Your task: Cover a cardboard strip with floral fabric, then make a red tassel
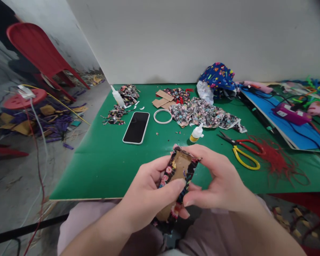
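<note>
Between my hands, over the near edge of the table, is a cardboard strip wrapped in black floral fabric [181,165]. Its bare brown cardboard faces up, with the cloth folded over the edges. My left hand [152,192] grips it from the left, thumb pressed on the cardboard. My right hand [218,181] closes on its right side and far corner, fingers around the folded fabric. The strip's lower end is partly hidden by my left hand. Just beyond stands a small white glue bottle with a yellow label [196,133]. Scissors with red and yellow handles [245,153] lie to the right.
On the green table [101,170] lie a phone [136,128], a white ring [163,116], cardboard pieces [164,99], floral fabric [198,112] and red threads [280,158]. A white bottle [117,96] stands at back left. Pink glue guns [258,86] and cables are at right.
</note>
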`<state>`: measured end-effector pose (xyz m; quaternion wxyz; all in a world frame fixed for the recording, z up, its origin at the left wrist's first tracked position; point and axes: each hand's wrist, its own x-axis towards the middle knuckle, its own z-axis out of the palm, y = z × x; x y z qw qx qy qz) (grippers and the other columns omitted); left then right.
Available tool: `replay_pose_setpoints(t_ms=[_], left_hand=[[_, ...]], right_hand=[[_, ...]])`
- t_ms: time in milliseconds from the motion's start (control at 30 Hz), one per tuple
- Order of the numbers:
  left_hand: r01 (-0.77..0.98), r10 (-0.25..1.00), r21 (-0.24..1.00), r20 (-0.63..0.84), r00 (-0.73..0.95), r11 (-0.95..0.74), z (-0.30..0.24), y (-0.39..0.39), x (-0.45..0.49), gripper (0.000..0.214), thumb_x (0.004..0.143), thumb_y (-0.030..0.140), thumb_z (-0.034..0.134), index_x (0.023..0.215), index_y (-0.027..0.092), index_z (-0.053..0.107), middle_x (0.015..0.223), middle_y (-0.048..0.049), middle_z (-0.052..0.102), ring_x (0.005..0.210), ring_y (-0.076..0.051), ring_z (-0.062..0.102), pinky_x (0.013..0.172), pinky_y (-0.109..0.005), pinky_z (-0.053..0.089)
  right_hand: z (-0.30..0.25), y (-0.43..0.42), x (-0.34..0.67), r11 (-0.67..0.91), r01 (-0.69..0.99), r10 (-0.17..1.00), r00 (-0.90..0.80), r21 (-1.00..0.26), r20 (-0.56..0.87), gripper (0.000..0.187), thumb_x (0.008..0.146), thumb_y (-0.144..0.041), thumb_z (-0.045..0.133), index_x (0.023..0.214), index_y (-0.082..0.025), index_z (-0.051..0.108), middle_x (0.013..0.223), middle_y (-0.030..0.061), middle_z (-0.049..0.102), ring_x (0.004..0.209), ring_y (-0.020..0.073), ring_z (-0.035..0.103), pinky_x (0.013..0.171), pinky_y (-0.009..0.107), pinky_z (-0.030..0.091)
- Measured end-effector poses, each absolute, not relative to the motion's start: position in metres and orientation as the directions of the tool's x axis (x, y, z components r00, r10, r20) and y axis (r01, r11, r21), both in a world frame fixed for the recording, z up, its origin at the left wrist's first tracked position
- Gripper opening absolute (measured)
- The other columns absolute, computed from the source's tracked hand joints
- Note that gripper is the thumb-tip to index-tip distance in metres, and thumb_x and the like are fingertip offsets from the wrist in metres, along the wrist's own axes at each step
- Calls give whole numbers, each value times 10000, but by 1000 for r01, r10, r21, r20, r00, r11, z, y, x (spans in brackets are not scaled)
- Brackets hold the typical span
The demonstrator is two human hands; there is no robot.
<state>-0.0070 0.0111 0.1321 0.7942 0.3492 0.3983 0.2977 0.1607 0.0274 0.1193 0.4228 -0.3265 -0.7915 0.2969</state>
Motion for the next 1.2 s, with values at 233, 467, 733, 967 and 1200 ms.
replay_pose_setpoints(t_ms=[233, 467, 733, 967, 1200], left_hand=[[-254, 771, 791, -378, 512, 557, 129, 13, -9, 422, 709, 191, 670, 1122, 172, 586, 704, -32, 698, 582, -162, 663, 477, -196, 537], [-297, 674, 697, -355, 648, 653, 129, 12, -12, 416, 756, 163, 614, 1165, 203, 548, 764, -55, 714, 520, -147, 656, 458, -199, 534], [-304, 609, 639, -331, 720, 706, 129, 14, -12, 365, 753, 146, 604, 1114, 194, 583, 756, -51, 708, 458, -125, 637, 416, -167, 508], [-278, 588, 639, -341, 733, 717, 131, 15, -9, 407, 713, 149, 630, 1115, 167, 573, 688, -55, 705, 428, -154, 629, 350, -156, 458], [-130, 514, 663, -424, 746, 737, 122, 22, -12, 389, 755, 119, 553, 1137, 191, 546, 768, -71, 717, 386, -100, 594, 363, -132, 433]], right_hand=[[120, 32, 168, 744, 356, 664, -485, -566, 569, 798, 543, -550, 712, 1223, -210, 474, 943, 52, 652, 848, 190, 617, 762, 275, 485], [118, 29, 174, 780, 425, 625, -526, -459, 576, 878, 556, -702, 574, 1266, -201, 452, 999, 89, 650, 925, 232, 611, 830, 345, 484], [121, 26, 178, 846, 463, 506, -537, -265, 675, 800, 596, -684, 570, 1209, -173, 517, 975, 114, 682, 845, 251, 643, 766, 375, 528], [120, 23, 181, 853, 491, 470, -579, -174, 666, 785, 619, -666, 575, 1202, -143, 518, 1005, 131, 679, 883, 266, 648, 790, 378, 537], [125, 25, 190, 879, 477, 419, -746, -24, 517, 844, 654, -650, 554, 1231, -38, 475, 1103, 197, 623, 981, 291, 612, 830, 407, 530]])
